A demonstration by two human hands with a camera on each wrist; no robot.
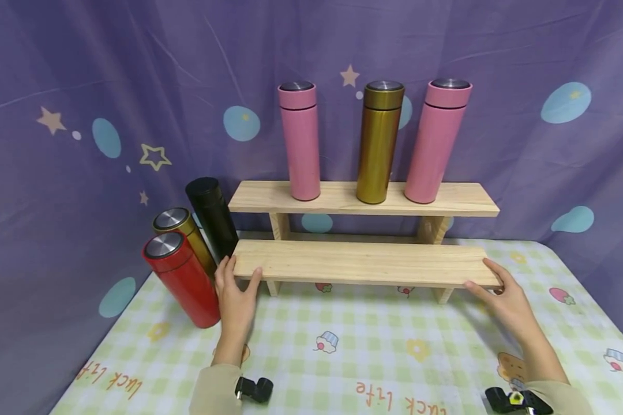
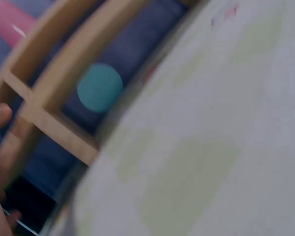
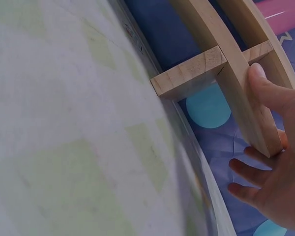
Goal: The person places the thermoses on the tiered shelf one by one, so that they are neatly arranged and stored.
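A two-tier wooden shelf stands on the table, its lower board reaching toward me. My left hand grips the left end of that board, thumb against the front edge and fingers along the side. At the opposite end, my right hand holds the corner between thumb and fingers; the right wrist view shows its thumb on the board's front edge. Along the upper board are a pink thermos bottle, a gold thermos bottle and another pink thermos bottle.
Close beside my left hand stand a red thermos bottle, a gold one and a black one. A checked tablecloth covers the table. Behind the shelf hangs a purple curtain with stars and blue spots.
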